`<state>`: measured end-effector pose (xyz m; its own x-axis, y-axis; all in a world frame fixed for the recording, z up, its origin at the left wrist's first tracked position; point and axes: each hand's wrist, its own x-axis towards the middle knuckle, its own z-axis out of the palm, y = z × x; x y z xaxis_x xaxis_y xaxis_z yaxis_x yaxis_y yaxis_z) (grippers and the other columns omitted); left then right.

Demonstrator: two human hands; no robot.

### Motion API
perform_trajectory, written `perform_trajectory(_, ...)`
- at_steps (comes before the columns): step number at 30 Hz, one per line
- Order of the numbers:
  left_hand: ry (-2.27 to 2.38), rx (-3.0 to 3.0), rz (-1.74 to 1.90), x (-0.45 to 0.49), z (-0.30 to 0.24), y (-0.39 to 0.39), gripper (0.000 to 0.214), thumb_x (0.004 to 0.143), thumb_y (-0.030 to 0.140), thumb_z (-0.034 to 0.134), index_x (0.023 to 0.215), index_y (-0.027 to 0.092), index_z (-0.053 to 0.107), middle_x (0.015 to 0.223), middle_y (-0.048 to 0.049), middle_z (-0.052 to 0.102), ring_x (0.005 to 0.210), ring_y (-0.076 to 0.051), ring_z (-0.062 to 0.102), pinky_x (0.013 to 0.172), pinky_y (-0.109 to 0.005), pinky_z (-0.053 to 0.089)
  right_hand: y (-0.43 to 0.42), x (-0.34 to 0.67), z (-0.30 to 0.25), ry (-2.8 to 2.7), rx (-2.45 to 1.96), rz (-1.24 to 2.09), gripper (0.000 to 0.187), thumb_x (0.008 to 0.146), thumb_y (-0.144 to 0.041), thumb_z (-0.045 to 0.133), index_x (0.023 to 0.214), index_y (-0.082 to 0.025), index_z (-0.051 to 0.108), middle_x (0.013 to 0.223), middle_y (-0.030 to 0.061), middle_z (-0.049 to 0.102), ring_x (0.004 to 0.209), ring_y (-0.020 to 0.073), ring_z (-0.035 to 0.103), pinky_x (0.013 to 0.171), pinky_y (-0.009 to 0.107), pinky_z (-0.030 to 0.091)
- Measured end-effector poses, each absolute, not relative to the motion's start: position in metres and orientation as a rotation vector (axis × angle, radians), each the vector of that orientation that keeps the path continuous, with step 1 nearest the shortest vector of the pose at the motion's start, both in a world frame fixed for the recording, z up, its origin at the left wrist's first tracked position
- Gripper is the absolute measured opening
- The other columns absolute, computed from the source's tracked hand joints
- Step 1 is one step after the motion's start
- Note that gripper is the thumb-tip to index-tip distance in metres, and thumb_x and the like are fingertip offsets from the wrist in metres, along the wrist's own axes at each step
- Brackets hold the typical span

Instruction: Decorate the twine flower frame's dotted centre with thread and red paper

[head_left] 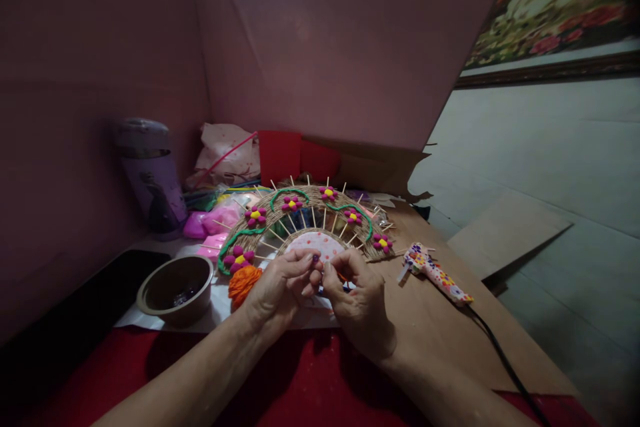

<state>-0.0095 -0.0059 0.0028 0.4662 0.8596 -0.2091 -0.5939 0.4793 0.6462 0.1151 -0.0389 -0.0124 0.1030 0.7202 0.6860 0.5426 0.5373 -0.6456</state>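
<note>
The left hand (281,282) is closed in a pinch on a small dark purple piece (316,258), probably by the fingertips because it is so little. The right hand (363,305) meets it closely, perhaps to steady it; whether its fingertips grip anything cannot be told. The piece lies at the left hand's two o'clock, right at its fingertips. Beyond both hands, at twelve, is the woven arch (313,199); the orange yarn (244,285) sits at nine, the glue gun (440,275) near three, seemingly for easy reach.
</note>
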Motion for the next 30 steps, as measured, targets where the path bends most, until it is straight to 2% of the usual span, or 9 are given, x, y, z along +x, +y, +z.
perform_trajectory(30,0.578,0.585,0.945,-0.0094,0.0078,-0.0084,0.011,0.065,0.009,0.069,0.073,0.010,0.063,0.060,-0.0015,0.060,0.048,-0.006,0.053,0.045,-0.015,0.040,-0.0389,0.1150,-0.0111,-1.572,-1.112,0.143,0.015,0.083,-0.019,0.052,0.068,-0.018,0.050,0.055,-0.0036,0.052,0.048,0.0096,0.048,0.048,0.021,0.039)
